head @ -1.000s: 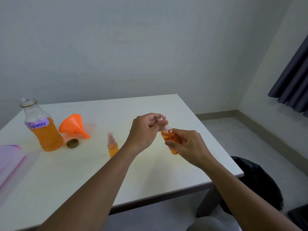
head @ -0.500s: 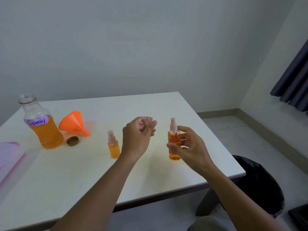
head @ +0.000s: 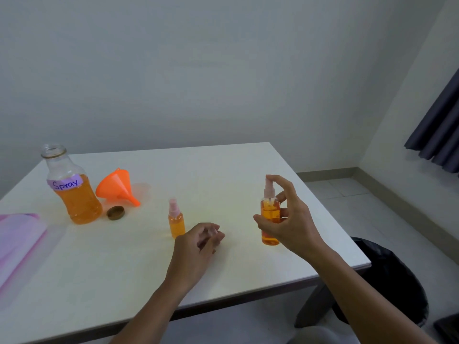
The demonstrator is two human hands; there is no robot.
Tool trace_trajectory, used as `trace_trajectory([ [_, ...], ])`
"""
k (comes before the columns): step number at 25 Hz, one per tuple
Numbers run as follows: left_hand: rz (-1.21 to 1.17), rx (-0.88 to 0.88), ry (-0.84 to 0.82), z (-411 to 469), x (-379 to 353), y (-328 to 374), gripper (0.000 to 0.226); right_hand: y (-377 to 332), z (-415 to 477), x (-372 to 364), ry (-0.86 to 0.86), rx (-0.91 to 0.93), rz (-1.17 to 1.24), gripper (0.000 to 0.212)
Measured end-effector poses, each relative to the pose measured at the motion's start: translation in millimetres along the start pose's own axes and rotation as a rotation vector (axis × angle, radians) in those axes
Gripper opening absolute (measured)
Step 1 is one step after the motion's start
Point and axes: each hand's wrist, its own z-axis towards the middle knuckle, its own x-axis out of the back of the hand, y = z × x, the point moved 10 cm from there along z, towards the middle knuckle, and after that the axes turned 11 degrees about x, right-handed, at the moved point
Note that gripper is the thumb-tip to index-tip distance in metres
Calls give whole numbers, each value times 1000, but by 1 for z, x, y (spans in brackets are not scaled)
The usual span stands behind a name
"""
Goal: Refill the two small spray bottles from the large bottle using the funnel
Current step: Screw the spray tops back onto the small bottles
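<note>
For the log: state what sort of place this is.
Likely a plain spare room, home or office: a white table by a bare wall, a tiled floor, a dark curtain at right.

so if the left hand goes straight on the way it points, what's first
Probably nothing: the left hand points between the standing spray bottle and the held spray bottle; depth is unclear.

Plain pale wall (head: pixel 223 70) is sitting behind a white table (head: pixel 223 170), dark curtain (head: pixel 439 135) is hanging off to the right, and light tiled floor (head: pixel 347 189) is showing beside it.
</note>
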Motion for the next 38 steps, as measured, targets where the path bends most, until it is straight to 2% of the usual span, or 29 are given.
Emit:
trace_trajectory([
  [10,36,-56,-5,-3,1,-6,13,13,12,-20,-51,-128,41,78],
  [12,31,-60,-13,-3,1,-7,14,10,14,-17,-15,-110,24,79],
  [17,32,-66,-15,-3,1,-7,17,5,22,-12,61,-41,72,63],
  [22,40,-60,-18,-3,1,-6,13,2,27,-6,68,41,-311,56],
  [29,63,-60,-1,-4,1,-7,19,13,32,-34,-111,49,-593,39],
  [34,58,-53,-4,-4,1,-6,26,21,37,-40,-120,21,-503,33],
  [38,56,-51,-1,-4,1,-5,25,25,37,-41,-114,-61,-293,32],
])
